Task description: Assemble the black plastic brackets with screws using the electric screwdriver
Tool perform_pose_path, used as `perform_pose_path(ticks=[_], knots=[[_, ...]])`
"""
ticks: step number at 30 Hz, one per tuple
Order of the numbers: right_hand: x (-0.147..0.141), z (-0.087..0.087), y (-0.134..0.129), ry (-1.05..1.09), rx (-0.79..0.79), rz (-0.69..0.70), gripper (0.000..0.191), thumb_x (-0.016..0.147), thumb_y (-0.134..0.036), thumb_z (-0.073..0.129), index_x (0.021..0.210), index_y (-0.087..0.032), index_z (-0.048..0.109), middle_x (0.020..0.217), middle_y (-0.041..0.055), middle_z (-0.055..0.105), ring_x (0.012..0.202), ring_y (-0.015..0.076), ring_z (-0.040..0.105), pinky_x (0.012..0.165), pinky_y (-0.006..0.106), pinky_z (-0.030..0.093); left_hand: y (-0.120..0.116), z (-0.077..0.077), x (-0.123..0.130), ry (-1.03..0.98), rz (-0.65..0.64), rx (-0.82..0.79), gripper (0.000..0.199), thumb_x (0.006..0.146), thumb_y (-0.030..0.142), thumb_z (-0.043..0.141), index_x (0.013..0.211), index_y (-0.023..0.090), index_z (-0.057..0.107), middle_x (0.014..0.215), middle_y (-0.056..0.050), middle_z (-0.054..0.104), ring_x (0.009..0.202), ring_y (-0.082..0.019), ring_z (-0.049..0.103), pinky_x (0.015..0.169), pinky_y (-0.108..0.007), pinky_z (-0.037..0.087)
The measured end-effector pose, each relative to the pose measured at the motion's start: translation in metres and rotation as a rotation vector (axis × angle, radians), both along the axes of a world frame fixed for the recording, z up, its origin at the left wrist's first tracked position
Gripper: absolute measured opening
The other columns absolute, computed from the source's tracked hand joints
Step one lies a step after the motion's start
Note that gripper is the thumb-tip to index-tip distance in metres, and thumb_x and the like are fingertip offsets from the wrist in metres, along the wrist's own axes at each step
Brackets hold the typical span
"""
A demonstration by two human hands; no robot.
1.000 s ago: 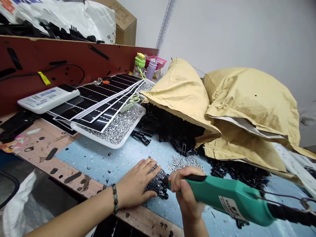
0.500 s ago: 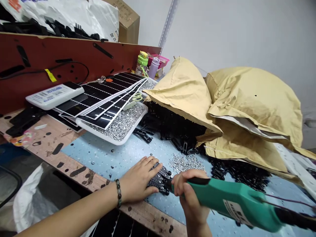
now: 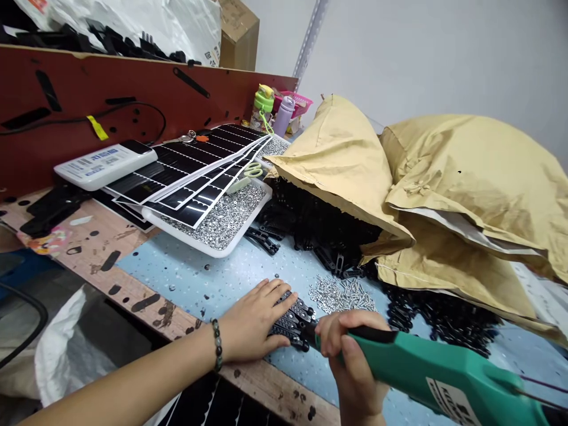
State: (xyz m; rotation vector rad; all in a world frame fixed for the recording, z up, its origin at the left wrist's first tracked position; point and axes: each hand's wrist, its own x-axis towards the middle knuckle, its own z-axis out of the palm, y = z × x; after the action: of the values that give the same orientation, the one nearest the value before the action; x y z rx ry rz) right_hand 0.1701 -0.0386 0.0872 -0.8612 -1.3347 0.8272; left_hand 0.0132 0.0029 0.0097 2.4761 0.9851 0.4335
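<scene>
My left hand (image 3: 257,322) lies flat with spread fingers on a black perforated plastic part (image 3: 290,319), pressing it to the blue mat (image 3: 177,260). My right hand (image 3: 355,361) grips a green corded electric screwdriver (image 3: 426,361). Its black front end meets the black part beside my left fingertips, and my right fingers hide the exact tip. Just beyond both hands lies a small pile of silver screws (image 3: 341,296).
A white tray of silver nuts (image 3: 208,248) lies under black sticker sheets (image 3: 186,171). Kraft bags (image 3: 465,177) slump over heaps of black parts (image 3: 444,316) on the right. A dark red board (image 3: 110,89) rises behind, with bottles (image 3: 264,106) beyond it.
The whole scene has shifted slightly right and upward in view. Both hands remain on the black part, and the screwdriver's rear end has moved further out of the right side.
</scene>
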Motion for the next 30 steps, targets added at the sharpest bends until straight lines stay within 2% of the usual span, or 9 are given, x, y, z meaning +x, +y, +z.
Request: perform_pose_path(ticks=[6, 8, 12, 15, 19, 23, 28, 30], knots=[[0.000, -0.009, 0.006, 0.006, -0.008, 0.054, 0.007, 0.089, -0.026, 0.057, 0.094, -0.024, 0.053, 0.055, -0.0081, 0.049, 0.048, 0.0124, 0.047, 0.056, 0.029, 0.042, -0.001, 0.001, 0.000, 0.008, 0.004, -0.002, 0.072, 0.084, 0.050, 0.058, 0.143, 0.021, 0.029, 0.146, -0.012, 0.035, 0.137, -0.032, 0.025, 0.113, -0.048, 0.022], [0.003, -0.005, 0.004, 0.000, -0.002, 0.081, 0.009, 0.089, -0.025, 0.057, 0.097, -0.024, 0.054, 0.056, -0.0077, 0.050, 0.048, 0.0127, 0.048, 0.057, 0.030, 0.042, -0.002, 0.000, 0.000, 0.006, 0.009, 0.002, 0.072, 0.084, 0.051, 0.057, 0.143, 0.021, 0.029, 0.147, -0.012, 0.035, 0.137, -0.032, 0.025, 0.113, -0.049, 0.022], [0.008, 0.012, -0.009, 0.061, 0.088, -0.017, 0.010, 0.089, -0.026, 0.054, 0.098, -0.021, 0.055, 0.056, -0.0068, 0.049, 0.046, 0.0118, 0.047, 0.058, 0.032, 0.043, -0.002, -0.003, -0.001, -0.004, -0.003, 0.014, 0.071, 0.086, 0.053, 0.053, 0.144, 0.022, 0.027, 0.148, -0.011, 0.033, 0.138, -0.032, 0.024, 0.113, -0.049, 0.023], [0.012, 0.016, -0.017, 0.035, 0.082, -0.009, 0.010, 0.090, -0.028, 0.053, 0.097, -0.021, 0.055, 0.056, -0.0064, 0.049, 0.045, 0.0119, 0.047, 0.057, 0.032, 0.042, -0.001, -0.002, -0.001, 0.015, 0.002, 0.018, 0.071, 0.085, 0.051, 0.055, 0.144, 0.022, 0.027, 0.148, -0.012, 0.033, 0.138, -0.031, 0.024, 0.113, -0.049, 0.023], [0.012, 0.008, -0.017, 0.015, 0.044, 0.016, 0.008, 0.091, -0.026, 0.053, 0.097, -0.022, 0.053, 0.056, -0.0070, 0.051, 0.046, 0.0117, 0.048, 0.058, 0.032, 0.044, -0.001, 0.000, 0.000, 0.030, -0.001, 0.025, 0.072, 0.085, 0.052, 0.055, 0.144, 0.022, 0.027, 0.148, -0.012, 0.033, 0.137, -0.031, 0.025, 0.113, -0.049, 0.023], [0.008, -0.004, -0.011, -0.011, -0.007, -0.015, 0.004, 0.090, -0.023, 0.055, 0.090, -0.023, 0.051, 0.054, -0.0082, 0.048, 0.045, 0.0119, 0.047, 0.054, 0.029, 0.042, -0.002, 0.000, 0.001, 0.017, 0.005, 0.029, 0.070, 0.086, 0.053, 0.054, 0.144, 0.022, 0.028, 0.147, -0.011, 0.034, 0.137, -0.031, 0.025, 0.112, -0.049, 0.024], [0.007, -0.021, -0.006, -0.049, -0.041, 0.062, 0.010, 0.090, -0.027, 0.055, 0.096, -0.025, 0.048, 0.055, -0.0089, 0.044, 0.044, 0.0122, 0.045, 0.051, 0.029, 0.041, -0.002, -0.002, 0.000, -0.012, 0.013, 0.024, 0.072, 0.084, 0.051, 0.058, 0.143, 0.022, 0.030, 0.146, -0.011, 0.036, 0.137, -0.032, 0.026, 0.112, -0.050, 0.023], [0.005, -0.022, -0.006, -0.098, -0.025, 0.041, 0.013, 0.089, -0.032, 0.056, 0.097, -0.025, 0.048, 0.054, -0.0090, 0.043, 0.043, 0.0125, 0.045, 0.051, 0.030, 0.042, -0.003, -0.002, 0.001, -0.020, 0.018, 0.023, 0.072, 0.083, 0.051, 0.059, 0.143, 0.023, 0.031, 0.146, -0.011, 0.036, 0.136, -0.033, 0.027, 0.112, -0.051, 0.024]])
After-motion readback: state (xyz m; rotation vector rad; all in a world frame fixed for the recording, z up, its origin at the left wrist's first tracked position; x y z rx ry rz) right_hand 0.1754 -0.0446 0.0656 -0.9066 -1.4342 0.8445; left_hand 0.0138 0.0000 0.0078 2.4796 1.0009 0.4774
